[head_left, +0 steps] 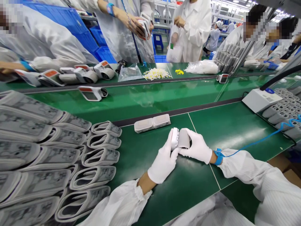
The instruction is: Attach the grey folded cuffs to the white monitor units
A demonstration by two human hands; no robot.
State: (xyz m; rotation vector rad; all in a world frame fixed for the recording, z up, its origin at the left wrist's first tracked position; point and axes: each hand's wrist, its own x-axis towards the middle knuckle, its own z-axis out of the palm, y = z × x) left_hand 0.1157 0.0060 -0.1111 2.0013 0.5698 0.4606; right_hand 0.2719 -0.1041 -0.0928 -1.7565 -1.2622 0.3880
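Note:
Both my hands wear white gloves and meet over the green worktop. My left hand (164, 161) grips a small white device (174, 138) between thumb and fingers, its narrow side with small openings facing up. Attached or pressed against the device is a rolled grey cuff (184, 139), which my right hand (197, 146) holds from the right with its fingers wrapped round it. Whether cuff and device are joined cannot be made out. Just beyond my left hand, two pale rectangular pieces (152, 122) lie end to end.
Rows of folded grey cuffs (101, 157) fill the left side. A green conveyor (141, 94) runs beyond, carrying a white device (92, 93). A white box (261, 99) stands right, near a blue coiled cord (254, 142) leading to my right wrist. People work across the line.

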